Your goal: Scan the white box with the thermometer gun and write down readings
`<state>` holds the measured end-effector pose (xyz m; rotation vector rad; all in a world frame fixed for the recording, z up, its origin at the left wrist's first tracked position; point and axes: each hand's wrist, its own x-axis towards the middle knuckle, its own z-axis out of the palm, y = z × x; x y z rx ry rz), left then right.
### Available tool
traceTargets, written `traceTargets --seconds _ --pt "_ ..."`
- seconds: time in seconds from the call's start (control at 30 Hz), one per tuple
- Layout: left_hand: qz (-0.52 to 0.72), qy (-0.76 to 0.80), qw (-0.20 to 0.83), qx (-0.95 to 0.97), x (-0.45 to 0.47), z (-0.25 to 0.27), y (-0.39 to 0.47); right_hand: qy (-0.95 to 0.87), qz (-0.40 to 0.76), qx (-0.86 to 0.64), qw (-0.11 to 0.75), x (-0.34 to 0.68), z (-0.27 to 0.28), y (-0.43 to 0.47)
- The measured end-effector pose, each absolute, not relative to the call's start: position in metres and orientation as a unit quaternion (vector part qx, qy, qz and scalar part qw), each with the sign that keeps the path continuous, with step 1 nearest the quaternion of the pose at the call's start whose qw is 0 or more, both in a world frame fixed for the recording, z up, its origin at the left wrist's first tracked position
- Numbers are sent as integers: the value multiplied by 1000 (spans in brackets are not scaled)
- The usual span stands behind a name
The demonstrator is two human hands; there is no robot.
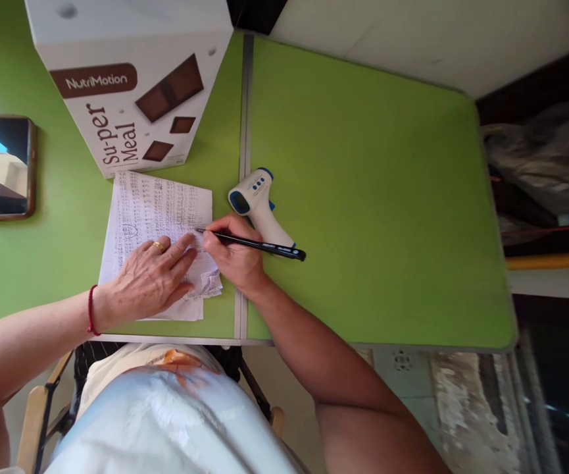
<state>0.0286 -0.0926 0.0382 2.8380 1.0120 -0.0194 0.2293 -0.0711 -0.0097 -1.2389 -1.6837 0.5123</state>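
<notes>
My right hand (239, 253) pinches a black pen (259, 245), its tip touching the right part of a sheet of paper (153, 204) covered in rows of handwriting. Flat on the same sheet lies my left hand (150, 276), fingers stretched toward the pen tip, with a ring on one finger and a red string at the wrist. A small creased scrap of paper (211, 284) sits at the sheet's lower right. Just beyond my right hand, a white and blue infrared thermometer (262, 201) lies on its side, its handle partly behind the hand and pen.
A tall white box (131, 112) printed with chocolate bars stands behind the paper. At the far left lies a phone (4, 168). The green folding table (377, 197) has a metal seam down its middle and a front edge close to my body.
</notes>
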Motion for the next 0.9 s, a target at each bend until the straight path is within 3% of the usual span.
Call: traceTargets --seconds 0.9 --pt "2 332 56 942 28 36 -93 -674 215 -547 448 233 -7 -73"
